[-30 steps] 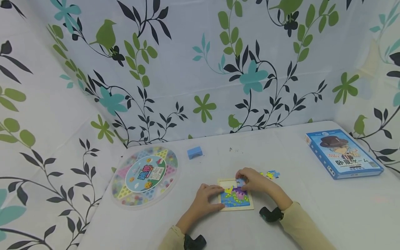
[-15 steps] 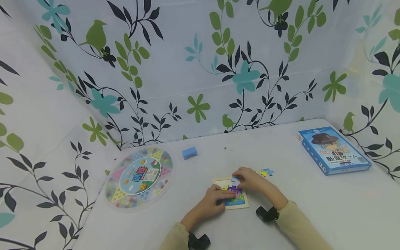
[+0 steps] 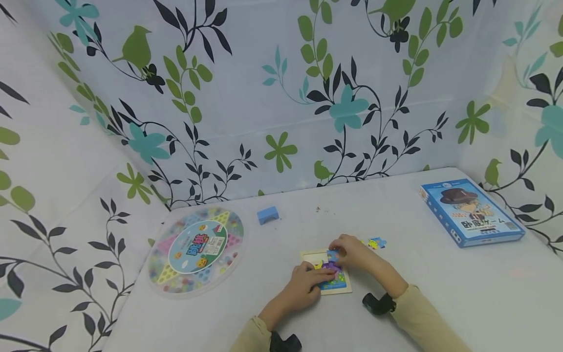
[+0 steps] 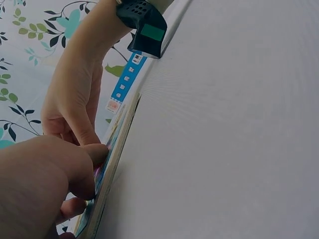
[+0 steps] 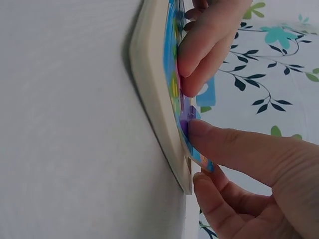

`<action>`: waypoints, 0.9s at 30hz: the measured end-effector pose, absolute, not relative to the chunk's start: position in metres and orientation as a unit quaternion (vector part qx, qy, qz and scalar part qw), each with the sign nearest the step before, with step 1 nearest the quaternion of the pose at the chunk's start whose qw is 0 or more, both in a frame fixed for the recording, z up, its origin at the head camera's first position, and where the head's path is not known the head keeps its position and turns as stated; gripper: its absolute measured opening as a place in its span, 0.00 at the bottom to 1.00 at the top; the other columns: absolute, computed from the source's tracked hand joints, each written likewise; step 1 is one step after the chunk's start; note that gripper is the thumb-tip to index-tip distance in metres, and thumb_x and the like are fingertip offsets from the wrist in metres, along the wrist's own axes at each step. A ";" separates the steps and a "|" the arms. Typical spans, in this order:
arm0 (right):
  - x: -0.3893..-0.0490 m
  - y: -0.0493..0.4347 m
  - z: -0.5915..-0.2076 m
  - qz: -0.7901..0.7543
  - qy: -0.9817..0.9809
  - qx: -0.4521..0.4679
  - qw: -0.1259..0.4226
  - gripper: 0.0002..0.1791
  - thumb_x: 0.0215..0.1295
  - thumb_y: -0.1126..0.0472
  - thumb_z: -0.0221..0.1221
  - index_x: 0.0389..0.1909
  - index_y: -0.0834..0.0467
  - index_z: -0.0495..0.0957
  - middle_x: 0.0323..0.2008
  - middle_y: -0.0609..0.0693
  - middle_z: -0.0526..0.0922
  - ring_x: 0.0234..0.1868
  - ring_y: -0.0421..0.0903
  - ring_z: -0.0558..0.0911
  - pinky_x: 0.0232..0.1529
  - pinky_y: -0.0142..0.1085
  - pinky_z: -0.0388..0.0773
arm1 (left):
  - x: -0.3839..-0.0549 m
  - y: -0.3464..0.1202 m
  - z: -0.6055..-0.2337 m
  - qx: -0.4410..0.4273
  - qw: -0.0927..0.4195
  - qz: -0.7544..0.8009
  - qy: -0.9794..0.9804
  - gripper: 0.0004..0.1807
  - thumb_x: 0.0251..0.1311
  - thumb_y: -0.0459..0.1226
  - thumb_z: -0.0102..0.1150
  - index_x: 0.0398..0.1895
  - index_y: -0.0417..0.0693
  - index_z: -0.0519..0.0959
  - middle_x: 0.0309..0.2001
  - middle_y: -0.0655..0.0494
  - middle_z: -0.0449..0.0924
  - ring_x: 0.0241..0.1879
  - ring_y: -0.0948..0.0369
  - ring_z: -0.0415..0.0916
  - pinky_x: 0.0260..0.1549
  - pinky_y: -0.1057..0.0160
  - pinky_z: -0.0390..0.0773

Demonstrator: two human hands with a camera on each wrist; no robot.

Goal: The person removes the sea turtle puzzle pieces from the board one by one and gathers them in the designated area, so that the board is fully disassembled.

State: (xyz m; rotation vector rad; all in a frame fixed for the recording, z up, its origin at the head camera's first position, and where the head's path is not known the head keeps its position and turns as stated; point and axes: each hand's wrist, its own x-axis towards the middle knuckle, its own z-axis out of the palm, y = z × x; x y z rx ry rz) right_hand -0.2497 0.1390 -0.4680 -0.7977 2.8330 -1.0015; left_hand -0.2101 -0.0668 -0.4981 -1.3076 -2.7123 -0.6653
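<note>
A small jigsaw puzzle in a pale wooden frame (image 3: 337, 292) lies on the white table between both hands. Blue, purple and green pieces fill its lower part, and bare wood shows at the upper left. At the upper right of the frame, my right hand (image 3: 355, 254) pinches a blue puzzle piece (image 3: 332, 255) between thumb and fingers. The right wrist view shows that piece (image 5: 205, 162) tilted, its edge lifted at the frame's corner. My left hand (image 3: 301, 286) lies over the left side, its extended fingers pressing on the fitted pieces and partly hiding them.
Several loose puzzle pieces (image 3: 377, 243) lie just beyond the right hand. A round game board (image 3: 158, 244) under clear plastic sits at the left, a blue block (image 3: 268, 215) at the back. At the right is a blue game box (image 3: 475, 212). Patterned cloth hangs behind.
My left hand has moved from the frame's left edge onto the fitted pieces. The right hand stays at the upper right corner with the puzzle piece. The head view has shifted slightly.
</note>
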 end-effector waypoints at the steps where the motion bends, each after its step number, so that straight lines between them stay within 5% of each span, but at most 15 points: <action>1: -0.249 0.140 -0.468 -0.325 0.910 -0.256 0.019 0.16 0.44 0.68 0.66 0.38 0.62 0.78 0.30 0.46 0.72 0.30 0.41 0.69 0.32 0.34 0.69 | -0.210 -0.066 -0.498 -0.423 0.029 -0.213 -0.880 0.25 0.48 0.31 0.48 0.53 0.55 0.76 0.56 0.69 0.69 0.38 0.64 0.56 0.34 0.68 0.55; 27: -0.249 0.139 -0.469 -0.394 0.897 -0.196 0.038 0.15 0.45 0.71 0.65 0.38 0.66 0.79 0.24 0.46 0.74 0.25 0.41 0.70 0.26 0.32 0.69 | -0.209 -0.065 -0.495 -0.420 0.021 -0.233 -0.877 0.25 0.47 0.30 0.46 0.51 0.56 0.76 0.57 0.70 0.67 0.37 0.65 0.56 0.33 0.66 0.53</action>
